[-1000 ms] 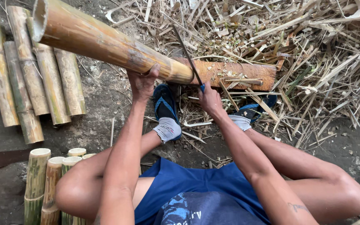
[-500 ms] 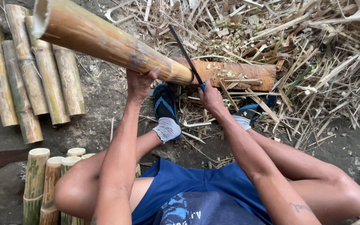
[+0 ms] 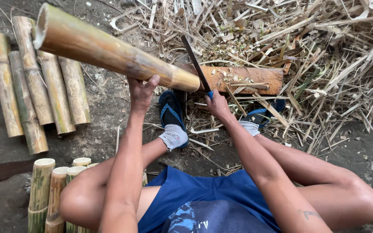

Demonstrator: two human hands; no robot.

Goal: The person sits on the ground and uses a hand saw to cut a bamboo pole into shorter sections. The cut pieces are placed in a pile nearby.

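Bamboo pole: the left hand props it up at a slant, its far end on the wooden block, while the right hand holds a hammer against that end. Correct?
Not quite. The head view shows the right hand holding a long dark blade, not a hammer. The rest stands: the left hand props the bamboo pole at a slant, its far end on the wooden block.

Knife handle hidden inside the right hand (image 3: pixel 217 105); only the dark blade (image 3: pixel 195 62) shows. Wooden block (image 3: pixel 242 77) partly buried under bamboo scraps (image 3: pixel 324 56). Upright bamboo sections (image 3: pixel 44 194) cut off by the bottom edge.
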